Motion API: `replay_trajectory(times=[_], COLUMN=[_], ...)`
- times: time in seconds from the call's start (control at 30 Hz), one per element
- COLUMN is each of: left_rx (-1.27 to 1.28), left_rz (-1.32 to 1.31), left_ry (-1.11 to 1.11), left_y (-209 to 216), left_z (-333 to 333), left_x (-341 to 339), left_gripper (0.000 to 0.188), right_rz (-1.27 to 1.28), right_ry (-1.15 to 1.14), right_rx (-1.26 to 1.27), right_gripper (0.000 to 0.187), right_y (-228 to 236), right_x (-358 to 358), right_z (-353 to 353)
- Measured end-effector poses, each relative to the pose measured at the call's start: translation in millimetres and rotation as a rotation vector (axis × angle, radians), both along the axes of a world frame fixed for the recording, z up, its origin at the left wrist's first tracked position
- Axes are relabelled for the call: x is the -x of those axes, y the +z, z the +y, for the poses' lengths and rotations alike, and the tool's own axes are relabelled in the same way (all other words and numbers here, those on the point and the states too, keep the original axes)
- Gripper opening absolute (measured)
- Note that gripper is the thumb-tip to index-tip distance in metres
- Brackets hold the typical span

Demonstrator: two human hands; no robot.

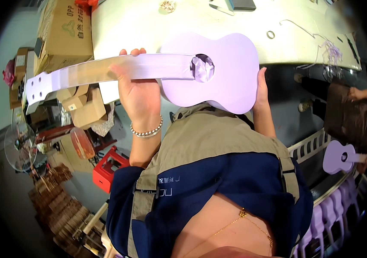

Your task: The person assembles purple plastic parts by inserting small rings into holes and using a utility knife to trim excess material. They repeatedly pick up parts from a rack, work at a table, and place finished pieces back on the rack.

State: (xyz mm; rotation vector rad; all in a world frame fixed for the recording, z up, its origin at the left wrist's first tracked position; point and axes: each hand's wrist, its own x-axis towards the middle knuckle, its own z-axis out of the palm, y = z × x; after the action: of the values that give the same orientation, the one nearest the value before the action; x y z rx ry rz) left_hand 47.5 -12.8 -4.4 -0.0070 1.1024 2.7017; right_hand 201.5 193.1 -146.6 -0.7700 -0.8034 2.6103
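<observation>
A lilac ukulele body (230,81) lies across in front of me, its front face toward me and its neck pointing left. No strings or tuning pegs show on it; the headstock (40,87) has several bare holes. Crumpled pale wrapping (202,69) fills part of the sound hole. My left hand (135,81) grips the neck, thumb on the front and fingertips over the far edge. At the rounded right end, my right hand (263,88) clasps the rim, its fingers mostly hidden behind the body.
A cream worktable (127,34) stretches ahead, with a tape ring (270,35) and tangled purple strips (332,52) at right. Cardboard boxes (65,38), a red stool (109,169) and a fan (20,144) stand left. Another person holds a lilac ukulele (338,158) beside racked ones.
</observation>
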Motion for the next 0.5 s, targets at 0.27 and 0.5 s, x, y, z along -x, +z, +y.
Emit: replay_trajectory(times=[0.27, 0.5], left_rx=[0.074, 0.036], left_rz=[0.048, 0.066], left_ry=[0.190, 0.255], left_y=[13.2, -1.9], left_z=[18.7, 6.8], left_x=[-11.7, -1.5], left_gripper=[0.041, 0.038], right_rz=[-0.071, -0.119], right_ry=[0.155, 0.112], right_rx=[0.006, -0.005], right_gripper=[0.073, 0.076], right_y=[3.1, 12.3], right_x=[34.0, 56.7], right_z=[44.6, 59.1])
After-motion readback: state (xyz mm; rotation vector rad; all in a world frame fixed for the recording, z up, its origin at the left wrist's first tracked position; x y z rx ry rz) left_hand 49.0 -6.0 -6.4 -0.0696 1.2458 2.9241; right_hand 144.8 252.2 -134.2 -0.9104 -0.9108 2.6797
